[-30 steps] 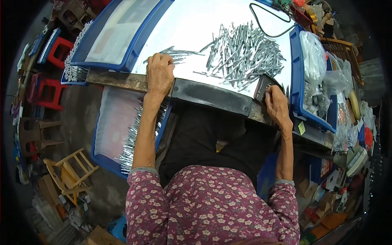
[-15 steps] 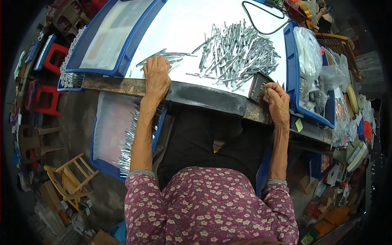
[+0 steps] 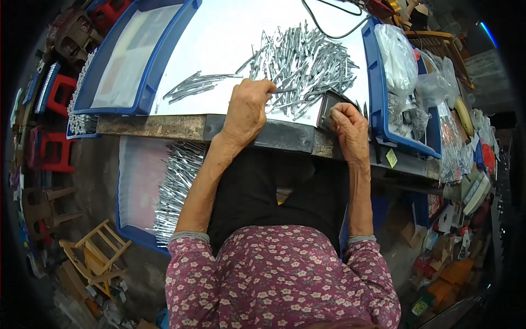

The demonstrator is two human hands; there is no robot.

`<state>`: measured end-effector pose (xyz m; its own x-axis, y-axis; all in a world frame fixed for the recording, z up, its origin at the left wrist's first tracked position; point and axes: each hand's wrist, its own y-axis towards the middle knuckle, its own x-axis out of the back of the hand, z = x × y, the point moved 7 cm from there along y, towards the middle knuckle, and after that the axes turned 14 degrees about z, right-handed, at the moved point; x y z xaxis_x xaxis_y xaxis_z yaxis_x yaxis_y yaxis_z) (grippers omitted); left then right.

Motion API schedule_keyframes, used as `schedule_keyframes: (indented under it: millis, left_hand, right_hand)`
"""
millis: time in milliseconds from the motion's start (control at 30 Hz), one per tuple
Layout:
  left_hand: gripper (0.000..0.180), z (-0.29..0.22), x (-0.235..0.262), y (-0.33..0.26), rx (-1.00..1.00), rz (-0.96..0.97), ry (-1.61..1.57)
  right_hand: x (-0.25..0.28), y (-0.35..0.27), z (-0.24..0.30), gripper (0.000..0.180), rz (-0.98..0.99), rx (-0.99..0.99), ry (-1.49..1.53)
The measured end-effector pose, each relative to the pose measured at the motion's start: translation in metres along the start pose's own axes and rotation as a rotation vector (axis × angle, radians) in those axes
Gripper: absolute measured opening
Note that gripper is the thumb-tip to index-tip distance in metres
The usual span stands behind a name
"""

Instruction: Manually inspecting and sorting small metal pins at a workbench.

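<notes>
My left hand (image 3: pixel 247 109) is over the table's front edge, its fingers closed in a pinch. A thin silver metal strip (image 3: pixel 285 90) sticks out from the fingertips toward the pile. A large loose pile of similar metal strips (image 3: pixel 307 63) spreads on the white tabletop in front of both hands. A smaller group of strips (image 3: pixel 196 85) lies to the left of my left hand. My right hand (image 3: pixel 350 130) is pinched closed beside a small dark open box (image 3: pixel 329 104) at the table edge. Whatever lies between the right fingertips is too small to make out.
A blue tray (image 3: pixel 143 82) stands on the table's left; another blue tray (image 3: pixel 379 82) with plastic bags stands right. Below the table, a blue-rimmed bin (image 3: pixel 125 219) holds many metal strips. A black cable (image 3: pixel 331 36) crosses the far tabletop. Wooden frame (image 3: pixel 98 252) at floor left.
My left hand has moved right, from the small group of strips to the pile's near edge, and now pinches a strip. My right hand stays pinched, closer to the dark box. The view has shifted slightly.
</notes>
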<state>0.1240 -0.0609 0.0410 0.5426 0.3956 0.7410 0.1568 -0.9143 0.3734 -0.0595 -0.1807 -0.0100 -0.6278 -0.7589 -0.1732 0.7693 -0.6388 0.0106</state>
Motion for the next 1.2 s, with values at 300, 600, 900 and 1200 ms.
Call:
schedule_keyframes:
  millis: [300, 600, 900, 1200]
  left_hand:
    - [0.024, -0.024, -0.003, 0.004, -0.047, -0.066, 0.303]
    - [0.010, -0.031, -0.012, 0.004, -0.098, 0.001, -0.019]
    - [0.009, -0.029, -0.045, 0.001, 0.135, 0.070, -0.696]
    - [0.011, -0.032, -0.069, 0.001, 0.174, 0.084, -1.046]
  right_hand:
    - [-0.006, -0.005, -0.003, 0.010, 0.013, -0.004, 0.004]
    - [-0.001, -0.006, -0.007, 0.008, 0.010, 0.009, 0.127]
    - [-0.014, -0.008, 0.003, 0.013, 0.006, 0.059, 0.171]
    - [-0.025, -0.006, 0.008, 0.013, -0.027, 0.064, 0.121]
